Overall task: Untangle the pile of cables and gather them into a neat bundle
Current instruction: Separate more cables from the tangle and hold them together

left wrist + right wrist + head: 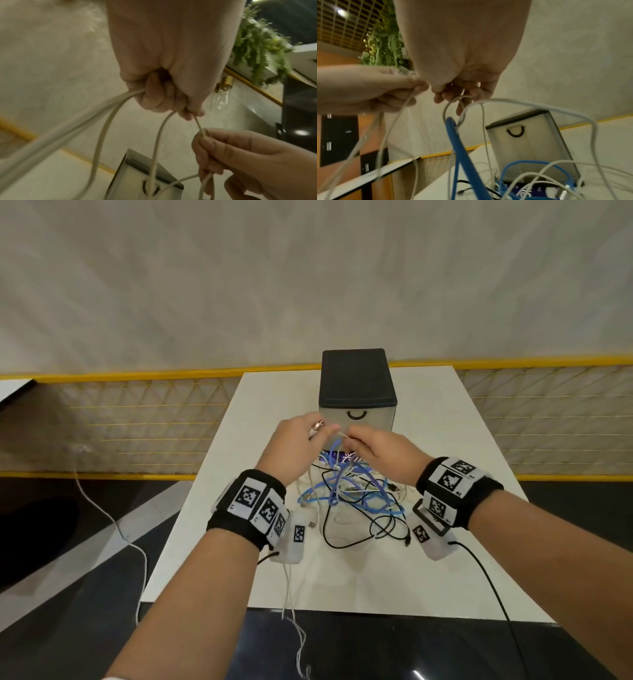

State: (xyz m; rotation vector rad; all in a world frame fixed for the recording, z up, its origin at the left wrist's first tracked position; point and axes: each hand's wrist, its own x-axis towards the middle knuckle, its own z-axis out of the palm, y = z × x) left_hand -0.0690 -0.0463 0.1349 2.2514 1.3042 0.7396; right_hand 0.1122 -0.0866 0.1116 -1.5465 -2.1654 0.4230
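Both hands (329,440) pinch white cable (199,124); drawer box (356,392) stands behind tangle (356,494).

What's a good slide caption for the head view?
Both hands pinch a white cable above the tangled pile.

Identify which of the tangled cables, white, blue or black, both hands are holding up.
The thin white cable: left hand and right hand pinch it; the blue cable and black cable lie below.

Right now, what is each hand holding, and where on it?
Both hold white cable. The left hand grips gathered loops in its fist; the right hand pinches a strand just past it, above the pile.
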